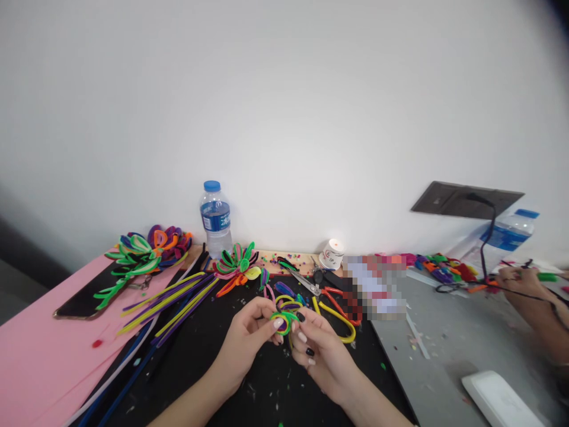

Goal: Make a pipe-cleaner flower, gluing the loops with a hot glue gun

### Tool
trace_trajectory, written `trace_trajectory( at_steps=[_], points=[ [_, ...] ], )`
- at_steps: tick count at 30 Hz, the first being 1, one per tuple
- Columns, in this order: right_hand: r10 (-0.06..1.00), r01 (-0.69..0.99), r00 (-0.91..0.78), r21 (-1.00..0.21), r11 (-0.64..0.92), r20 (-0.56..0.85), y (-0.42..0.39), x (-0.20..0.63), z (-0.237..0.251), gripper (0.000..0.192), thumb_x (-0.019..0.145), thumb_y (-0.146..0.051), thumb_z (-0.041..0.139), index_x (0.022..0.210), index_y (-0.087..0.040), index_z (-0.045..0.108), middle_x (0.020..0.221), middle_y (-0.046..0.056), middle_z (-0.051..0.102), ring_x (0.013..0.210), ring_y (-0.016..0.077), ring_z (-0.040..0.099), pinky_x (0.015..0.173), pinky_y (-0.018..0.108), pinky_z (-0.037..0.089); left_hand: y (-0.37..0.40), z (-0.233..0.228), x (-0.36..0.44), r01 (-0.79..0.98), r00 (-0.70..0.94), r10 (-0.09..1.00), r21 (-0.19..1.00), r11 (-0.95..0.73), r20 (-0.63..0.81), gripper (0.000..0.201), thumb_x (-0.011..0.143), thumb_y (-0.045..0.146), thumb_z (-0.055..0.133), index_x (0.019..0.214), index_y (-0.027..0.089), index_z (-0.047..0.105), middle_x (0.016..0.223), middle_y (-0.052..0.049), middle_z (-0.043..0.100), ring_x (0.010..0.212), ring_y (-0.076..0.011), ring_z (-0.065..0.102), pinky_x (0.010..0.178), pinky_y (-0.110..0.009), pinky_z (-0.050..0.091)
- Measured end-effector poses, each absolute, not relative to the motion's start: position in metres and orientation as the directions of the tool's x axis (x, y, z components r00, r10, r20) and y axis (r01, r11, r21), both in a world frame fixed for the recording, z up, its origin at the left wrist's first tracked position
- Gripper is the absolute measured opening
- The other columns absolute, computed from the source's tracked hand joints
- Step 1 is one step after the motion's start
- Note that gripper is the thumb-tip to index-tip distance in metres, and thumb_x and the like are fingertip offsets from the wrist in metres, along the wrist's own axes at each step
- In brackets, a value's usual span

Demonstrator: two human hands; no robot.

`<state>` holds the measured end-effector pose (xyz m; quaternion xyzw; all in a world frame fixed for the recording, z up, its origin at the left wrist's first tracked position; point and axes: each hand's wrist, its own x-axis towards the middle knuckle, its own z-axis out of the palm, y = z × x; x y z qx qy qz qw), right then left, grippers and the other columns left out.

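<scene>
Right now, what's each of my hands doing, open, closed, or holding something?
Left hand: closed, pinching the green pipe-cleaner loop.
Right hand: closed, fingertips on the same loop.

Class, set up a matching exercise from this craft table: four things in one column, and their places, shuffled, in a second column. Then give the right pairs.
Things:
1. green loop
2. water bottle
3. phone
4. scissors

Places:
A. flat on the pink sheet, far left
B. upright against the wall
C. pinched between the left hand and the right hand
D. on the black mat, just beyond the hands

Pairs: 1-C, 2-B, 3-A, 4-D
</scene>
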<state>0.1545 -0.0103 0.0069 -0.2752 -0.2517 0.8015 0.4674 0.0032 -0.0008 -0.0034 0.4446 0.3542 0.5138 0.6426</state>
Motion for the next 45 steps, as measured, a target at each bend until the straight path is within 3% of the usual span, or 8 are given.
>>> trace_trajectory(
  at_steps=[9,24,30,39,42,45],
  points=[
    [0.905,-0.599,-0.345,-0.684,-0.417,-0.25,-0.0094,0.1551,0.0076,0.018,0.073,-0.026,0.067,0.069,-0.014,0.055,0.056,-0.005,0.042,0.044,0.0037,0.025,0.038,0.018,0.011,0.0,-0.0006,0.0015,-0.376,0.191,0.981,0.921,0.104,-0.033,0.013,0.073,0.023,0.066,0.078,0.018,0.055,0.068,0.005,0.054,0.056,-0.0095,0.055,0.054,-0.022,0.043],
    [0.929,-0.568,-0.314,-0.746,-0.348,-0.194,-0.0127,0.1487,0.0046,0.02,0.076,-0.029,0.066,0.069,-0.015,0.053,0.057,-0.005,0.044,0.045,0.0037,0.026,0.041,0.018,0.014,-0.0028,0.003,0.0037,-0.505,0.226,0.964,0.83,0.238,-0.139,0.016,0.073,0.024,0.067,0.082,0.019,0.055,0.067,0.006,0.054,0.058,-0.0075,0.052,0.057,-0.02,0.043],
    [0.924,-0.576,-0.268,-0.723,-0.381,-0.274,-0.0083,0.1509,0.0058,0.025,0.068,-0.03,0.071,0.069,-0.016,0.05,0.056,-0.005,0.046,0.042,0.0035,0.029,0.039,0.019,0.012,-0.0013,0.0045,0.0029,-0.48,0.208,0.968,0.848,0.224,-0.138,0.017,0.071,0.025,0.069,0.078,0.018,0.054,0.067,0.006,0.052,0.057,-0.0078,0.052,0.055,-0.021,0.043],
    [0.924,-0.556,-0.29,-0.742,-0.374,-0.249,-0.0072,0.152,0.0061,0.027,0.071,-0.031,0.068,0.067,-0.017,0.046,0.057,-0.006,0.043,0.041,0.0032,0.026,0.039,0.019,0.011,-0.001,0.0032,0.0023,-0.444,0.206,0.971,0.872,0.205,-0.123,0.018,0.071,0.025,0.068,0.08,0.018,0.054,0.067,0.006,0.053,0.056,-0.0084,0.053,0.055,-0.021,0.043],
    [0.926,-0.526,-0.291,-0.768,-0.366,-0.242,-0.007,0.1524,0.0055,0.026,0.073,-0.033,0.066,0.067,-0.017,0.046,0.058,-0.006,0.043,0.042,0.0036,0.024,0.039,0.019,0.012,-0.0009,0.0025,0.0021,-0.436,0.201,0.972,0.878,0.196,-0.118,0.017,0.072,0.024,0.067,0.08,0.019,0.054,0.067,0.006,0.052,0.056,-0.0083,0.053,0.055,-0.021,0.043],
    [0.958,-0.385,-0.193,-0.882,-0.271,-0.21,-0.0062,0.1547,0.0034,0.025,0.077,-0.036,0.061,0.067,-0.018,0.048,0.057,-0.006,0.039,0.043,0.0053,0.023,0.039,0.019,0.013,0.0002,0.0019,0.0018,-0.402,0.184,0.977,0.899,0.173,-0.106,0.016,0.072,0.025,0.067,0.08,0.018,0.054,0.067,0.006,0.052,0.055,-0.0086,0.054,0.054,-0.022,0.042]
  ],
)
